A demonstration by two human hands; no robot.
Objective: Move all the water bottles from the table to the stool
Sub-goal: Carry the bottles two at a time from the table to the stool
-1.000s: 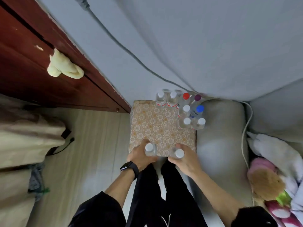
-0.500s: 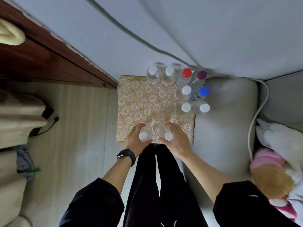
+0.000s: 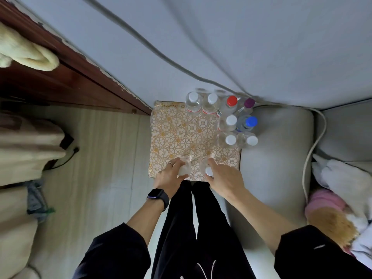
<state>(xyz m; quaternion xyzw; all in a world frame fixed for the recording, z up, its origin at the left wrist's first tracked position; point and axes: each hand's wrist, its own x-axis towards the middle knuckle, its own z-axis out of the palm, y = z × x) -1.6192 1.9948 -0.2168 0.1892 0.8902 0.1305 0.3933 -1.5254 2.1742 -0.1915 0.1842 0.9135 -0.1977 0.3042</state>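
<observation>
**You:** Head view: how are my hands?

**Guide:** Your left hand [image 3: 171, 176] curls round one clear bottle [image 3: 185, 163], and your right hand [image 3: 223, 178] round a second bottle [image 3: 205, 163]. Both are at the patterned top's [image 3: 175, 133] near edge. Grip firmly and carry them upright.

**You:** Obstacles?

**Guide:** The capped bottles [image 3: 231, 120] crowd the far right corner, so stay well apart from them.

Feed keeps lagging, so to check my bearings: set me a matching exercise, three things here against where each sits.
1. red-capped bottle
2. blue-capped bottle
3. left hand

A. grips a bottle at the stool's near edge
B. far row, beside the purple-capped bottle
C. middle row, right end

Pairs: 1-B, 2-C, 3-A
</observation>
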